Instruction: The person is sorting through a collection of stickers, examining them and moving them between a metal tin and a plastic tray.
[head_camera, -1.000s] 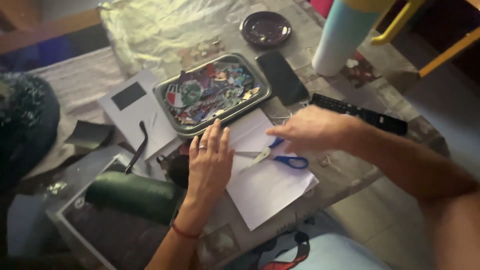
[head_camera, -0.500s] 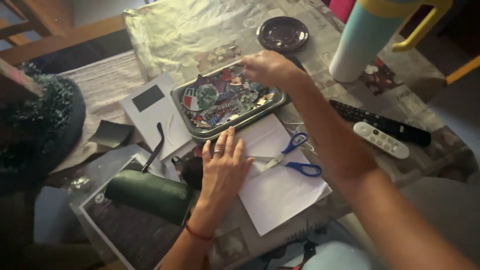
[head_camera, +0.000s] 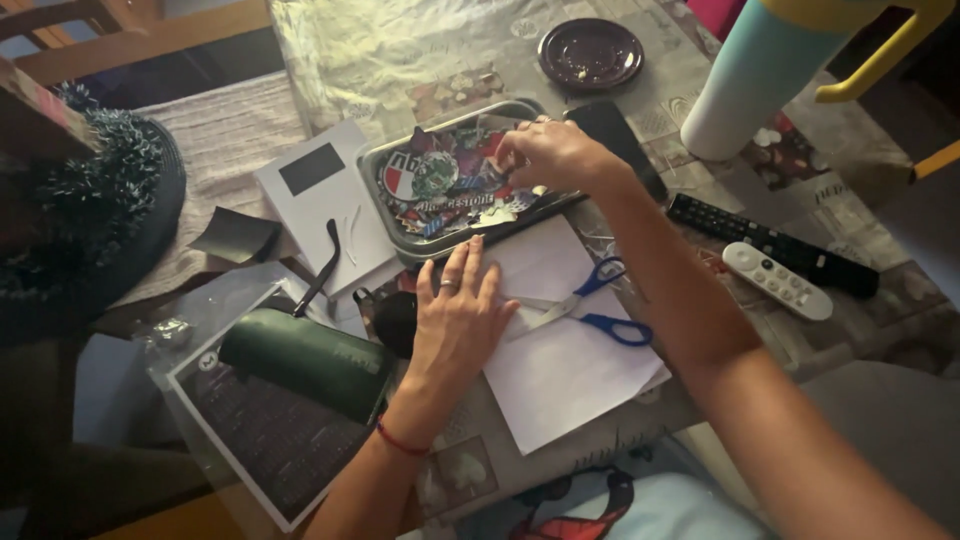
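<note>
Head view: right hand (head_camera: 548, 152) is over the metal tray (head_camera: 385, 160) of stickers, fingertips pinched on one sticker near the tray's right end; hard to tell if it's lifted clear. Left hand (head_camera: 458, 315) lies flat, grip released, fingers spread, pinning the white paper sheet (head_camera: 570, 370) to the desk (head_camera: 890, 300). Blue-handled scissors (head_camera: 590, 305) rest on the sheet, blades partly open, tips just beside the left fingers.

Risks as I judge them:
- Sleeve-less right forearm crosses above the scissors; dropping it could knock them off the sheet.
- Left fingers near the blade tips: a slide right could nick them.
- Sheet overhangs the desk edge; lifting the left hand could let it slip.
</note>
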